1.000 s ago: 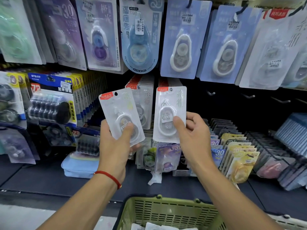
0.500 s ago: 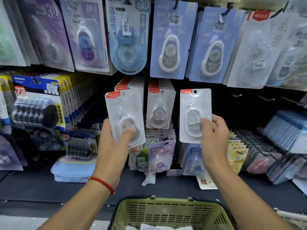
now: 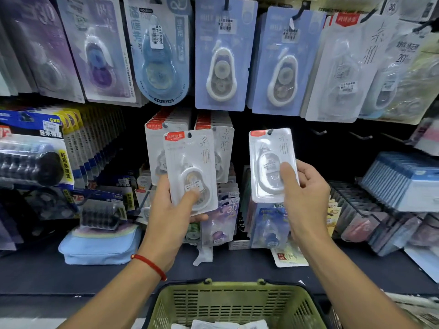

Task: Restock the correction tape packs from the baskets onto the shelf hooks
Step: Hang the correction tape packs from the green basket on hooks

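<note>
A dark shop shelf (image 3: 237, 271) runs below rows of hanging stationery. Nearest, a green slotted plastic basket (image 3: 235, 305) holds white packs. Above it, the left hand (image 3: 171, 214) pinches a white blister-carded correction tape pack (image 3: 190, 172), thumb on front. The right hand (image 3: 306, 200) pinches an identical second pack (image 3: 273, 162) whose hang hole sits at a hook. Behind, two full hooks of matching packs (image 3: 221, 143) hang.

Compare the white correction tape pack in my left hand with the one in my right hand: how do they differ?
The left hand's white blister pack tilts slightly and overlaps the hanging packs behind it; the right hand's white blister pack stands nearly upright, its hole at a hook over a dark gap. The left sits lower. Both share a red corner label, and a thumb presses each one's front.
</note>
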Motion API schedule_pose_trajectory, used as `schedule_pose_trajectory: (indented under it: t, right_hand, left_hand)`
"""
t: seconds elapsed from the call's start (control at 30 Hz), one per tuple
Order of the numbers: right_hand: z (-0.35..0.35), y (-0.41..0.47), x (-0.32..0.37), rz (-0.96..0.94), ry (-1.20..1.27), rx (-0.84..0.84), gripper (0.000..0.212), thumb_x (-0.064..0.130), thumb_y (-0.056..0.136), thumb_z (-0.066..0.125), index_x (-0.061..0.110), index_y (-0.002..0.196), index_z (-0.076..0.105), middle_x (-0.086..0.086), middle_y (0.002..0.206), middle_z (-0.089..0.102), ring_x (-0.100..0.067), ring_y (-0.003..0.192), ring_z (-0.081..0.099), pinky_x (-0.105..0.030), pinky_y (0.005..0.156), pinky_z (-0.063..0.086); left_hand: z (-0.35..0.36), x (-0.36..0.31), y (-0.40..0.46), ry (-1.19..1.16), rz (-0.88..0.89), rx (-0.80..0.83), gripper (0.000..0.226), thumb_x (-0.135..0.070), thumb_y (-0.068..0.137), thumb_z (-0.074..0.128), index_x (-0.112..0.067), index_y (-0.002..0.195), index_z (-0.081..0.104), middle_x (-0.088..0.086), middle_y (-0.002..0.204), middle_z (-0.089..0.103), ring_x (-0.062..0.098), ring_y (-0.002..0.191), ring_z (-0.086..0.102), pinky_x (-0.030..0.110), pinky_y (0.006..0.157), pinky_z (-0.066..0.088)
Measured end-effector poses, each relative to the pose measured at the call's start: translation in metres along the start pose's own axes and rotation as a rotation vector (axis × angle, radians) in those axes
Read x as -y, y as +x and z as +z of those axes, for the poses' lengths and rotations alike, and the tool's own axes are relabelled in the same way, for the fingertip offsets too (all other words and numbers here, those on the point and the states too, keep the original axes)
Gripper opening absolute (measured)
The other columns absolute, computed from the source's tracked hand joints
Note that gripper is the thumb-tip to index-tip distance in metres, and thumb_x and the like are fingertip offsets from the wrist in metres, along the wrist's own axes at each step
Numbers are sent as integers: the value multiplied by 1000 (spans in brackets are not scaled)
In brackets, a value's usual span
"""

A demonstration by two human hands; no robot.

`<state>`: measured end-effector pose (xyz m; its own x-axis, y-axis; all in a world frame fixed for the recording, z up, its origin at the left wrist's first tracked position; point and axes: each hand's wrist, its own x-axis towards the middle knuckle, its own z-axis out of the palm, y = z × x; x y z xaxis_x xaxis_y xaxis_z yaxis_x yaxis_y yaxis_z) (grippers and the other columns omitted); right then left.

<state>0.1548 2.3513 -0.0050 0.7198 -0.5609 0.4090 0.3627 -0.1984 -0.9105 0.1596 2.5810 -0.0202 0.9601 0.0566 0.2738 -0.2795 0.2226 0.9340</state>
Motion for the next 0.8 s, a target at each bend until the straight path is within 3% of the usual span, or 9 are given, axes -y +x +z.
schedule_pose_trajectory:
  t: [0.07, 0.17, 0.27, 0.37, 0.47, 0.53, 0.6, 0.63, 0.8]
  right_hand:
    - [-3, 2, -1, 34, -121, 56, 34, 41, 100, 67, 23, 129, 67, 8, 105, 78, -13, 102, 75, -18, 74, 57]
    - [-3, -2, -1, -43, -522, 122, 55, 48, 99, 65, 23, 147, 53, 4, 137, 60, -16, 127, 57, -37, 103, 51]
    - [7, -19, 2, -74, -401, 369, 30, 47, 100, 65, 35, 127, 66, 18, 124, 68, 2, 112, 62, -31, 98, 53]
    - [16, -30, -5, -43, -248, 543, 12, 42, 100, 67, 34, 109, 70, 18, 105, 76, -1, 96, 70, -22, 82, 55]
    - [17, -23, -7, 2, -107, 404, 10, 33, 102, 67, 28, 110, 64, 7, 104, 77, -8, 93, 74, -28, 78, 58]
    - [13, -13, -8, 21, -49, 269, 12, 33, 104, 65, 26, 113, 62, 3, 105, 77, -11, 94, 75, -32, 78, 59]
    - [6, -4, -8, 22, -21, 165, 14, 35, 104, 64, 26, 114, 62, 3, 106, 77, -13, 96, 75, -34, 79, 57]
    - [3, -1, -10, 22, -15, 137, 14, 36, 104, 64, 27, 114, 62, 3, 106, 77, -14, 96, 74, -36, 80, 57]
    - [-4, 6, -16, 73, 22, 152, 18, 36, 105, 62, 24, 118, 63, 2, 107, 79, -18, 102, 75, -48, 94, 59]
  left_hand:
    - [5, 1, -1, -10, -13, 26, 29, -6, 101, 63, -26, 121, 60, -14, 106, 75, 18, 98, 76, 39, 64, 66]
    - [12, 4, -4, -41, -60, 91, 28, -10, 101, 65, -29, 121, 60, -6, 115, 75, 21, 104, 75, 43, 67, 66]
    - [20, 9, -7, -35, -72, 217, 32, -14, 102, 65, -32, 127, 59, -5, 120, 74, 22, 107, 75, 43, 70, 66]
    - [25, 16, -5, 16, -56, 296, 40, -19, 101, 67, -31, 138, 56, -3, 124, 75, 21, 109, 75, 41, 74, 66]
    - [24, 21, 8, 326, 107, 251, 47, -23, 104, 63, -37, 147, 53, -12, 140, 66, 6, 130, 61, 27, 99, 57]
    - [25, 21, 22, 631, 252, 201, 53, -18, 106, 56, -30, 157, 44, -14, 159, 46, -1, 146, 39, 18, 120, 32]
    - [28, 21, 32, 800, 299, 218, 65, -6, 102, 54, -23, 162, 35, -14, 169, 26, -3, 153, 23, 1, 117, 12]
    - [30, 23, 36, 849, 300, 239, 72, -1, 99, 54, -21, 164, 31, -14, 172, 19, -3, 155, 19, -5, 111, 9]
    - [33, 31, 36, 874, 334, 284, 77, 6, 92, 57, -22, 161, 36, -17, 173, 12, -16, 148, 15, -10, 100, 13]
